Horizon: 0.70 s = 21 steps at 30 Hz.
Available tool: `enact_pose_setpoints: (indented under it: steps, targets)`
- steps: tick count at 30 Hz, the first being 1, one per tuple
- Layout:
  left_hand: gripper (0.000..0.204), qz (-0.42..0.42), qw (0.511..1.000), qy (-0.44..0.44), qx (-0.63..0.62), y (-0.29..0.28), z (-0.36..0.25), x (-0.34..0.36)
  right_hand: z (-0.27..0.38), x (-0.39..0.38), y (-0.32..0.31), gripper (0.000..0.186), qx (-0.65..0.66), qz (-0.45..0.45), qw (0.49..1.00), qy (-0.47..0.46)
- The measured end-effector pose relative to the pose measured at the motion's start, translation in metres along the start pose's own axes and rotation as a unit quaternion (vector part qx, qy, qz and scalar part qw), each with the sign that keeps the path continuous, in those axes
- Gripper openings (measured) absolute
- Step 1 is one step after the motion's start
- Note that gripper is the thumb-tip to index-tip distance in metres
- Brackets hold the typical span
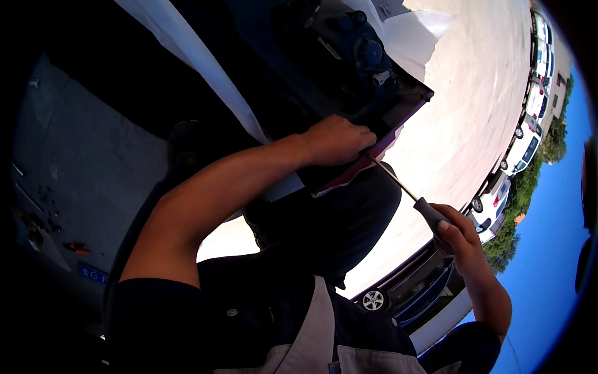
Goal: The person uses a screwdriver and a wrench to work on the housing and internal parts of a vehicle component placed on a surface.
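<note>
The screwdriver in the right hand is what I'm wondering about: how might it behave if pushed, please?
The screwdriver would probably stay stiff, since its shaft looks straight and metallic. Its thicker grey handle likely carries much of the weight. With the right hand wrapped around it, slipping seems unlikely.

Head camera: we're looking through a fisheye from head height, peering down over the chest (249, 327)
Hands: left hand (339, 140) and right hand (458, 235), both close in
Parked cars (526, 151): far off, tipped steeply along the right rim, sky (548, 212) beyond
</note>
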<state>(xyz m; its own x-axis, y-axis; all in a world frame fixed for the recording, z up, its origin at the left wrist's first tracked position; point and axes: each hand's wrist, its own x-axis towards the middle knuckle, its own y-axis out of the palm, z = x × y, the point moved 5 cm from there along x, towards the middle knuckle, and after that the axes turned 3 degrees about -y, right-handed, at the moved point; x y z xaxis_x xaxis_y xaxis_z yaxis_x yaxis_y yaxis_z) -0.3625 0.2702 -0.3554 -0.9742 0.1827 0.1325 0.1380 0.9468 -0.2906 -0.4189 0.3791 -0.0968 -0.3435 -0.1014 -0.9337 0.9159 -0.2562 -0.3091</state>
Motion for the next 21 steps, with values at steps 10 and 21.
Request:
enact_pose_setpoints:
  steps: [10,21]
  targets:
    - [0.019,0.02,1.0,-0.011,0.008,-0.004,0.0,0.001,0.049,-0.02,0.023,0.044,-0.81,-0.052,0.491,-0.315]
    - [0.017,0.054,0.998,-0.015,-0.003,-0.005,0.001,0.004,0.047,-0.013,0.024,0.055,-0.671,-0.02,0.684,-0.284]
